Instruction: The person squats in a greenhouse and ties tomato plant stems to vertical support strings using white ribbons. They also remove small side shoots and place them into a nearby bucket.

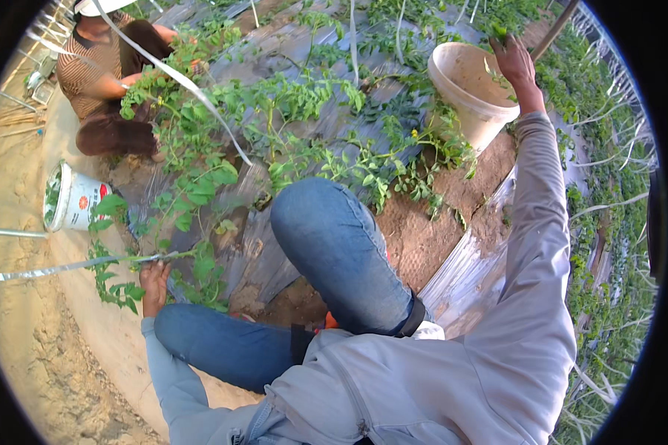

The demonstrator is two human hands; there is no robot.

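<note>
My right hand (515,62) is raised over the rim of a white plastic bucket (473,111), with a bit of green leaf at its fingertips. My left hand (155,282) is at the stem of a tomato plant (203,267) beside my left knee, just below a pale strip of twine (78,268) that runs to the plant; its fingers are partly hidden, so its grip is unclear. More leafy tomato plants (289,105) with small yellow flowers spread between the hands, over plastic mulch film (256,233).
A co-worker (103,83) crouches at the upper left, hands among the plants. A printed white bucket (80,200) holding leaves lies tilted near the clay-coloured wall or bank (89,311). Pale strings hang across the view; a pole (554,30) stands behind the right-hand bucket.
</note>
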